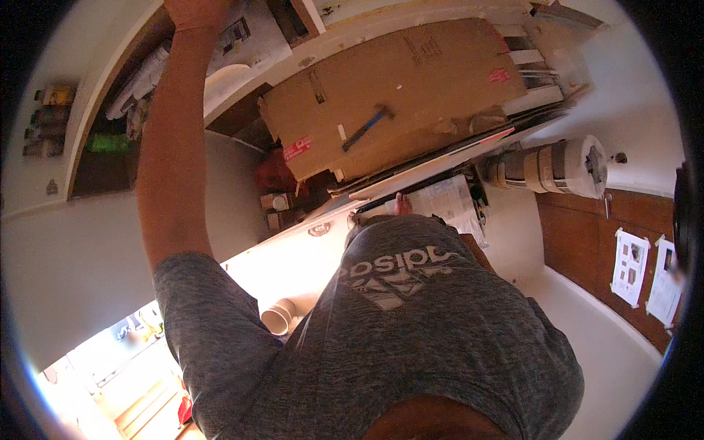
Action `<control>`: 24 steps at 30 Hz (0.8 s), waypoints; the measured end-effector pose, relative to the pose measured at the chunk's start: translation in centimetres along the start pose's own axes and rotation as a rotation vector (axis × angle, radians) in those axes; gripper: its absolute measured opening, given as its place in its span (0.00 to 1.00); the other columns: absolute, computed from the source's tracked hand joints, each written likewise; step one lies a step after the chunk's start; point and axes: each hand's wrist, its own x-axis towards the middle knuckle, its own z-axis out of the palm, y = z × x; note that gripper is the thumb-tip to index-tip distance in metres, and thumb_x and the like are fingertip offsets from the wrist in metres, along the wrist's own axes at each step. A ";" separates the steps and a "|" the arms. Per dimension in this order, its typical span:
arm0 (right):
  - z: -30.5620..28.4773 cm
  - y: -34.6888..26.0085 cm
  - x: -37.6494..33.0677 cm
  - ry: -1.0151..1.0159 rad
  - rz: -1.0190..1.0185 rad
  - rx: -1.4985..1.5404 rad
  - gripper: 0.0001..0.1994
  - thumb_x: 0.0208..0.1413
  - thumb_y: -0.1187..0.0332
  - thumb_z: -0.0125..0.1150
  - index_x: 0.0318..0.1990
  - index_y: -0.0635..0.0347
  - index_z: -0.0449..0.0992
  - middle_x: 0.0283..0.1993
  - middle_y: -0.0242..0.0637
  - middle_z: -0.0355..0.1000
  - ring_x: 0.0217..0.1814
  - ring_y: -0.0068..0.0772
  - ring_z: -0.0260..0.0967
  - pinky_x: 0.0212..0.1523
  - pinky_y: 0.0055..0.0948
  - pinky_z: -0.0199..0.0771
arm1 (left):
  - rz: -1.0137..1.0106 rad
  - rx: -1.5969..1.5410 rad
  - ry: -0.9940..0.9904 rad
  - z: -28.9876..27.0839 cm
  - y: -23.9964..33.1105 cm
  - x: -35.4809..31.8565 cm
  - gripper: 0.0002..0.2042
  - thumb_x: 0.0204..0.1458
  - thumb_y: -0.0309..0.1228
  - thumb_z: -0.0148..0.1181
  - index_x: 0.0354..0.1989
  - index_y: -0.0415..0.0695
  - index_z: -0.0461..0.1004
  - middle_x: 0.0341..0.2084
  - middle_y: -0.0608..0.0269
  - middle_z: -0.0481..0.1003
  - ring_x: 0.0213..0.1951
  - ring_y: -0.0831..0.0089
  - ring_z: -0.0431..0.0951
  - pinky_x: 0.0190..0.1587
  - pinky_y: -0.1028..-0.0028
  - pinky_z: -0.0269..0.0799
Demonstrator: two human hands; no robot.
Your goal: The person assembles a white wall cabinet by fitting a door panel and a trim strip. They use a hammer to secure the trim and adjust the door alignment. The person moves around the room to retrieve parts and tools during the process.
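My left arm reaches up to the top edge of the view. Only the wrist and the base of my left hand (196,13) show there; its fingers are cut off, so what it touches is hidden. Nearest to it are a white-edged shelf compartment with wrapped bundles (147,84) and a pale board (253,44). On a large brown cardboard sheet (440,81) lies a hammer (367,128) with a blue handle, well right of my left arm. A bit of my right arm (478,253) shows beside my grey shirt; my right hand is not visible.
Long panels (440,163) lean along the cardboard's near edge. A taped, wrapped roll (546,169) sticks out at right, above brown cabinet doors (576,227) with taped paper sheets (629,265). Below left stands a round tub (279,317). Small boxes (277,202) sit under the cardboard.
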 end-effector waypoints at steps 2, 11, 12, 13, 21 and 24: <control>-0.6 0.5 0.5 -0.018 -0.030 -0.011 0.08 0.50 0.62 0.65 0.36 0.53 0.83 0.23 0.43 0.75 0.28 0.45 0.77 0.28 0.44 0.76 | -0.028 -0.005 -0.027 -1.5 0.3 0.3 0.15 0.50 0.30 0.63 0.47 0.43 0.79 0.39 0.53 0.78 0.43 0.49 0.76 0.48 0.56 0.74; -2.1 1.2 4.2 -0.020 -0.098 -0.025 0.08 0.48 0.63 0.66 0.36 0.53 0.83 0.22 0.44 0.74 0.28 0.46 0.77 0.28 0.44 0.75 | -0.084 -0.008 -0.064 0.5 0.5 0.0 0.18 0.48 0.31 0.65 0.50 0.46 0.78 0.42 0.55 0.78 0.45 0.52 0.76 0.48 0.58 0.75; -2.5 1.3 5.2 -0.021 -0.136 -0.042 0.08 0.48 0.64 0.66 0.36 0.53 0.83 0.22 0.44 0.74 0.28 0.46 0.77 0.28 0.44 0.75 | -0.097 -0.018 -0.084 0.2 0.2 -0.1 0.19 0.48 0.31 0.66 0.51 0.46 0.78 0.43 0.54 0.78 0.46 0.52 0.76 0.49 0.58 0.75; -3.1 1.3 6.9 -0.012 -0.223 -0.098 0.08 0.48 0.64 0.66 0.36 0.53 0.83 0.22 0.44 0.74 0.28 0.46 0.77 0.28 0.44 0.75 | -0.111 -0.024 -0.106 -0.2 -0.2 -0.4 0.20 0.48 0.31 0.66 0.52 0.46 0.77 0.44 0.54 0.77 0.47 0.51 0.75 0.50 0.58 0.75; -27.0 -12.4 7.6 0.295 -0.012 0.996 0.14 0.57 0.60 0.70 0.35 0.65 0.80 0.24 0.35 0.77 0.21 0.20 0.72 0.22 0.24 0.71 | -0.494 -0.354 0.277 -2.8 9.8 -1.5 0.18 0.49 0.31 0.70 0.49 0.43 0.77 0.43 0.54 0.77 0.46 0.57 0.76 0.48 0.58 0.73; -32.3 -16.9 11.7 0.187 0.103 1.079 0.13 0.59 0.61 0.69 0.36 0.64 0.80 0.26 0.33 0.76 0.20 0.18 0.69 0.18 0.21 0.66 | -0.495 -0.325 -0.100 -4.0 11.4 -16.1 0.21 0.43 0.35 0.75 0.47 0.47 0.78 0.43 0.54 0.76 0.47 0.53 0.74 0.46 0.55 0.70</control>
